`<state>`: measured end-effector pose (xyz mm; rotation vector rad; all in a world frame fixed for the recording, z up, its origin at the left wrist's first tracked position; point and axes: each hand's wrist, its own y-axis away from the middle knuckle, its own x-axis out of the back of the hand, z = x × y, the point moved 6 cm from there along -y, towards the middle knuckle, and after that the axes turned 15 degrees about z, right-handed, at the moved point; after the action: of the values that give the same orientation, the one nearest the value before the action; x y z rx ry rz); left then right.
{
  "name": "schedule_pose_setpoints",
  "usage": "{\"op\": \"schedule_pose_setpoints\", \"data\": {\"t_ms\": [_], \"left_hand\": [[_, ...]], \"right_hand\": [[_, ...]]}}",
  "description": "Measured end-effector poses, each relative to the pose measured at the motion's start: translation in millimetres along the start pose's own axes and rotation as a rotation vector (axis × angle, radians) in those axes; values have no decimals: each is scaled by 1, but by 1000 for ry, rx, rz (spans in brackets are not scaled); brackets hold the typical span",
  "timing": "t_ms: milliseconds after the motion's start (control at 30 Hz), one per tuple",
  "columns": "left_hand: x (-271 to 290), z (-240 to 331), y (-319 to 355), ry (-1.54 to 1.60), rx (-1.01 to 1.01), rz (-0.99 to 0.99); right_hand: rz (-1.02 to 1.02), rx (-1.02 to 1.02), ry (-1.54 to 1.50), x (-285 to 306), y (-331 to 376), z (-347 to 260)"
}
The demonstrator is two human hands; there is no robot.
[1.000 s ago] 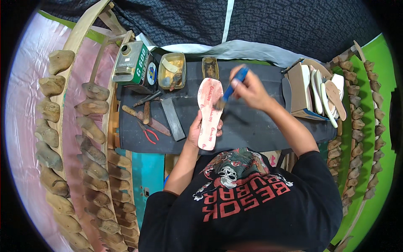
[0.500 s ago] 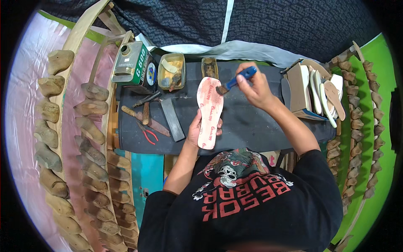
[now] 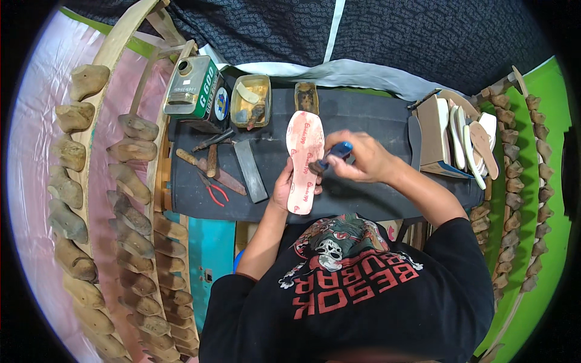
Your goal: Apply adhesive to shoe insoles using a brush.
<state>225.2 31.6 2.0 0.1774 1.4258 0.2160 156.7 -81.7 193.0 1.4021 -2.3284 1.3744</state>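
Note:
My left hand (image 3: 282,189) grips a pale pink insole (image 3: 301,189) with red print from underneath, its fingers wrapped round the near half. The wide end of the insole points away from me, and its upper part looks darker and damp. My right hand (image 3: 365,158) is closed round the blue handle of a paintbrush (image 3: 339,150). The bristles touch the insole's right side around its middle. Beyond the insole stands a small rectangular tub (image 3: 315,104) with brown, crusted insides.
A dark cloth-covered table (image 3: 363,202) carries a metal can (image 3: 192,91), a tub of scraps (image 3: 268,115), a grey sharpening block (image 3: 250,172), red-handled pliers (image 3: 215,192), a hammer (image 3: 212,158) and a knife (image 3: 229,181). A cardboard box (image 3: 433,136) of insoles stands right. Racks of wooden shoe lasts (image 3: 75,187) flank both sides.
My right hand has drawn the brush toward me, from the insole's wide far end to its middle. My left hand keeps holding the insole in nearly the same place.

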Motion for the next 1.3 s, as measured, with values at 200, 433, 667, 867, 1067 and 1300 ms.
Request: {"op": "schedule_pose_setpoints", "data": {"t_ms": [200,433,667,867,1067,1300], "left_hand": [[14,-8,-6,-116,-23,4],[19,-6,-4,-95,-64,56],[23,-6,-8,-114,-51,5],[18,-6,-8,-106,-47,45],[9,-2,-7,-18,-39,8],[18,1,-11,-23,-31,64]], "right_hand": [[245,-305,86,6,-27,40],[231,130,147,-4,-24,16],[-79,65,51,-25,-19,-2],[147,-181,89,-6,-25,40],[31,105,76,-21,-11,9],[-95,72,75,-29,-7,7]]}}
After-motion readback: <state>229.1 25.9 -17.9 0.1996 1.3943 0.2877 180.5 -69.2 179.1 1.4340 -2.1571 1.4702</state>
